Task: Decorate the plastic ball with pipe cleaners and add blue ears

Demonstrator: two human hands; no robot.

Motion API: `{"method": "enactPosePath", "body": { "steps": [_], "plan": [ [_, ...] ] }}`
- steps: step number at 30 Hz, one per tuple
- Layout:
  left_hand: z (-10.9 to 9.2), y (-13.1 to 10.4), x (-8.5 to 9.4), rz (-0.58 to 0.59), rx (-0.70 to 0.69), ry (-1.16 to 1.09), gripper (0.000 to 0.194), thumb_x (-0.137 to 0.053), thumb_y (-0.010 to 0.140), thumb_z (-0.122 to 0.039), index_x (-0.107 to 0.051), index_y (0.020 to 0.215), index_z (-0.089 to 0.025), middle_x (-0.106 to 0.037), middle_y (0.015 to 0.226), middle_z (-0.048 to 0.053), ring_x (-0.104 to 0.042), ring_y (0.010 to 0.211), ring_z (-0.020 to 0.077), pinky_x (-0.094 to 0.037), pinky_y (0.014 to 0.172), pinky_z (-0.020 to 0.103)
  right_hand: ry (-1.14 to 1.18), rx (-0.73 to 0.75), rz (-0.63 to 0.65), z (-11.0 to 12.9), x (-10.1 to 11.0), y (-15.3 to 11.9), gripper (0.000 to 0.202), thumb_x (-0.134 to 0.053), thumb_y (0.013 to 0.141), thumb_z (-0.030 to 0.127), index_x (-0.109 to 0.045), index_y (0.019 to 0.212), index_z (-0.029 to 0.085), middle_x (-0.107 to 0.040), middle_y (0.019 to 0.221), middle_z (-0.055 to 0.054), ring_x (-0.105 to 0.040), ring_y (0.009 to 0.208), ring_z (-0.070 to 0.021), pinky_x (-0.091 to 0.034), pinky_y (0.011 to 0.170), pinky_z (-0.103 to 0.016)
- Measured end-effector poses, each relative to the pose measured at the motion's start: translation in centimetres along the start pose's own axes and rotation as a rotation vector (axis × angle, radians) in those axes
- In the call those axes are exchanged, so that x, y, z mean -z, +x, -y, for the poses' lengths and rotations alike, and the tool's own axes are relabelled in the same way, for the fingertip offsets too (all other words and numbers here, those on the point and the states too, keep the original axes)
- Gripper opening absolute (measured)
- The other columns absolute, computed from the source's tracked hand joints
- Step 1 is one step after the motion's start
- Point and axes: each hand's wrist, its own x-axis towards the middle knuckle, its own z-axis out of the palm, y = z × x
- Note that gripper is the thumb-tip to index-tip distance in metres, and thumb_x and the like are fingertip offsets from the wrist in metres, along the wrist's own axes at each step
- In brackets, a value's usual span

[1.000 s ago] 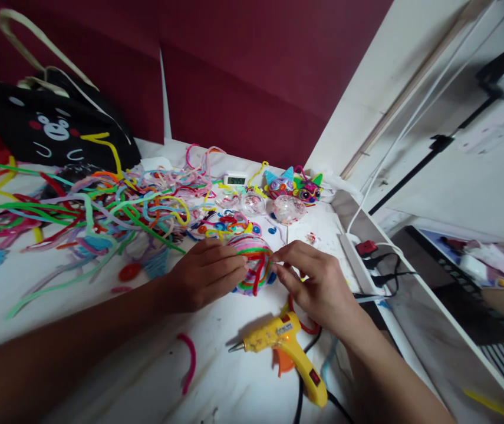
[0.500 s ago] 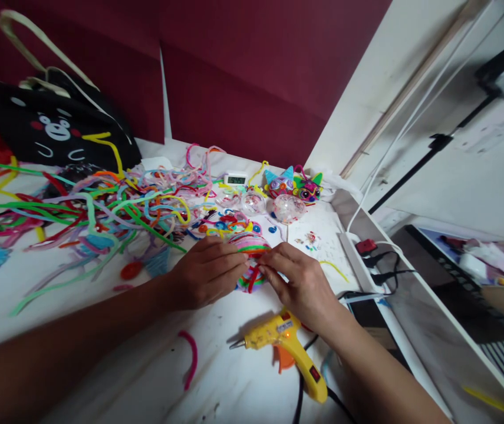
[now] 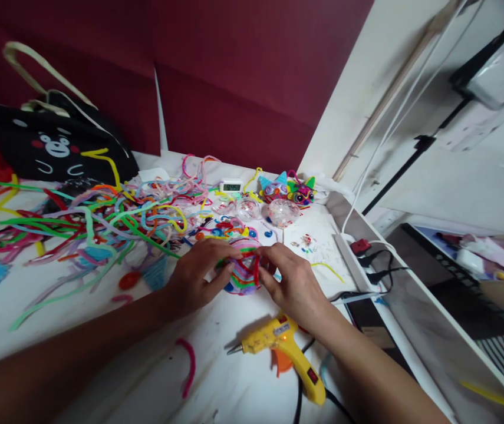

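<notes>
Ball (image 3: pixel 243 277), left hand (image 3: pixel 199 271) gripping, right hand (image 3: pixel 293 280) pinching red strip (image 3: pixel 256 273)

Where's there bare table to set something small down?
Mostly bare table lies between the pink strip and yellow glue gun. A smaller patch sits right of the clear bowl, beyond the scattered beads. It's crowded left, with the pipe-cleaner pile, and around the striped ball between left hand and right hand.

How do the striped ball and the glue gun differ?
The striped ball is rounded and banded in many colours; the glue gun is mostly yellow, with a nozzle. The left hand and right hand are on the ball; the glue gun lies on its side on the tabletop. Both have more than one colour.
</notes>
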Motion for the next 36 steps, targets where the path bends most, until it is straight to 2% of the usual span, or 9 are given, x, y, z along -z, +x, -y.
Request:
{"method": "enactPosePath", "body": {
  "steps": [5, 10, 14, 18, 23, 28, 31, 34, 36],
  "plan": [
    [0.0, 0.2, -0.1, 0.0, -0.046, 0.026, 0.022, -0.057, 0.083, -0.01, -0.062, 0.103, -0.018, -0.069, 0.094, 0.006, -0.064, 0.093, 0.0192, -0.051, 0.087, 0.035, -0.013, 0.014, -0.007, 0.2, 0.1, 0.1, 0.017, -0.051, 0.091, 0.017, -0.063, 0.102, 0.015, -0.059, 0.083, -0.006, -0.059, 0.073, -0.0168, -0.048, 0.066, -0.027],
    [0.1, 0.2, -0.2, 0.008, -0.077, 0.024, 0.021, -0.058, 0.082, -0.009, -0.062, 0.101, -0.018, -0.07, 0.094, 0.005, -0.063, 0.095, 0.0183, -0.052, 0.088, 0.035, -0.041, 0.096, 0.003, 0.2, 0.1, 0.1, 0.021, -0.048, 0.093, 0.016, -0.064, 0.106, 0.017, -0.061, 0.085, -0.006, -0.059, 0.076, -0.016, -0.048, 0.068, -0.026],
    [0.1, 0.3, -0.1, 0.039, -0.113, 0.058, 0.021, -0.057, 0.084, -0.009, -0.062, 0.102, -0.019, -0.07, 0.095, 0.005, -0.063, 0.095, 0.0178, -0.051, 0.088, 0.035, -0.056, 0.154, 0.005, 0.1, 0.1, 0.0, 0.022, -0.046, 0.094, 0.017, -0.067, 0.101, 0.016, -0.061, 0.083, -0.008, -0.06, 0.076, -0.0164, -0.048, 0.067, -0.026],
    [0.3, 0.5, 0.2, 0.063, -0.177, 0.088, 0.023, -0.06, 0.085, -0.011, -0.064, 0.106, -0.02, -0.069, 0.1, 0.006, -0.062, 0.097, 0.0187, -0.05, 0.087, 0.036, 0.024, 0.194, -0.11, 0.1, 0.1, 0.1, 0.021, -0.046, 0.093, 0.016, -0.066, 0.102, 0.016, -0.065, 0.085, -0.009, -0.062, 0.077, -0.0171, -0.051, 0.068, -0.028],
    [0.2, 1.0, 0.9, 0.004, -0.232, 0.149, 0.021, -0.062, 0.085, -0.012, -0.065, 0.103, -0.023, -0.067, 0.103, 0.006, -0.061, 0.098, 0.0189, -0.049, 0.085, 0.037, 0.138, 0.211, -0.252, 0.4, 0.1, 0.1, 0.018, -0.051, 0.091, 0.014, -0.066, 0.098, 0.019, -0.068, 0.083, -0.007, -0.064, 0.077, -0.0165, -0.052, 0.068, -0.029],
    [-1.2, 2.1, 2.1, -0.023, -0.308, 0.178, 0.019, -0.065, 0.083, -0.012, -0.065, 0.1, -0.022, -0.067, 0.101, 0.006, -0.061, 0.096, 0.0203, -0.048, 0.085, 0.04, 0.278, 0.142, -0.309, 1.3, 0.5, 0.0, 0.017, -0.056, 0.086, 0.011, -0.07, 0.094, 0.018, -0.067, 0.078, -0.004, -0.06, 0.067, -0.013, -0.048, 0.06, -0.025],
    [-2.7, 3.0, 2.7, -0.018, -0.218, 0.091, 0.012, -0.062, 0.085, -0.011, -0.064, 0.094, -0.019, -0.068, 0.092, 0.005, -0.063, 0.09, 0.0177, -0.049, 0.084, 0.035, 0.356, 0.07, -0.325, 1.8, 0.9, 0.0, 0.014, -0.061, 0.085, 0.013, -0.071, 0.092, 0.02, -0.064, 0.08, -0.003, -0.059, 0.07, -0.0131, -0.047, 0.061, -0.025],
    [-4.1, 3.6, 2.9, -0.006, 0.006, -0.029, 0.005, -0.059, 0.088, -0.016, -0.063, 0.088, -0.018, -0.068, 0.088, 0.003, -0.064, 0.086, 0.0144, -0.051, 0.079, 0.027, 0.399, 0.032, -0.314, 2.3, 1.5, 0.0, 0.011, -0.065, 0.083, 0.017, -0.071, 0.092, 0.019, -0.062, 0.09, -0.005, -0.059, 0.083, -0.0159, -0.047, 0.067, -0.027],
    [-4.8, 3.7, 2.9, 0.017, 0.147, -0.098, 0.007, -0.058, 0.089, -0.02, -0.063, 0.084, -0.017, -0.067, 0.085, 0.002, -0.064, 0.083, 0.0138, -0.05, 0.075, 0.024, 0.451, 0.006, -0.26, 2.6, 1.7, -0.1, 0.011, -0.068, 0.082, 0.019, -0.07, 0.092, 0.019, -0.062, 0.089, -0.004, -0.057, 0.082, -0.0156, -0.046, 0.067, -0.027]
  ]
}}
